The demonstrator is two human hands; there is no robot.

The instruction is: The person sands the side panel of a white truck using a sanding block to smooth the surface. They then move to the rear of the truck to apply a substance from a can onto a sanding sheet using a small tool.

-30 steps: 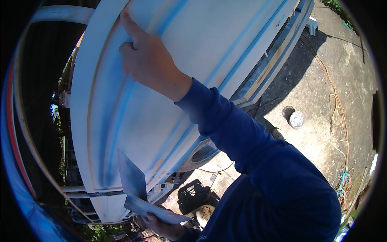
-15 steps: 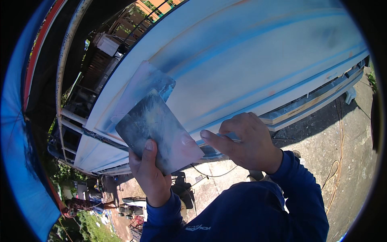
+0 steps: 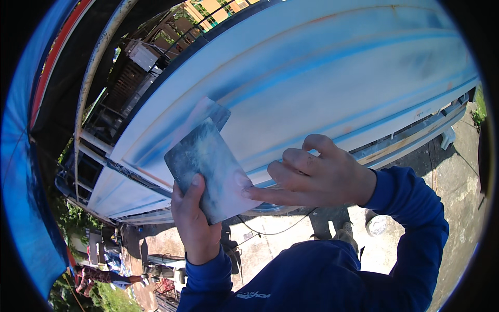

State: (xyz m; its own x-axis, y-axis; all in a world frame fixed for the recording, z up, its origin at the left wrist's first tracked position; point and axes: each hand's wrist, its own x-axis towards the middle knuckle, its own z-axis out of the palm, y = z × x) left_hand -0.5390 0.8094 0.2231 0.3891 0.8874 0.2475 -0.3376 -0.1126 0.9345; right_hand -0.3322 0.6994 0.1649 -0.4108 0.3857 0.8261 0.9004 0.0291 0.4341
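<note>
My left hand (image 3: 196, 221) grips the lower edge of a flat, dark rectangular board (image 3: 200, 151), thumb across its face. A pale pink, paste-like smear (image 3: 228, 195) covers the board's lower right part. Behind its upper edge shows a second pinkish-grey flat piece (image 3: 215, 110); what supports it is hidden. My right hand (image 3: 317, 177) reaches in from the right, its index fingertip on the smear. The other fingers are bent and apart, with nothing visible in them. Just beyond the hands is a large white vehicle body panel (image 3: 332, 104) with blue streaks and greyish patches.
A blue tarp (image 3: 23, 208) and a metal pole (image 3: 96, 62) line the left side. Below the panel lies concrete ground (image 3: 457, 171), with a dark cable (image 3: 270, 227) near my feet. Another person (image 3: 96, 278) is at the lower left.
My right index finger has come down and left onto the pink smear, while the wrist has moved right. The board has shifted slightly right in view, and less of the piece behind it shows.
</note>
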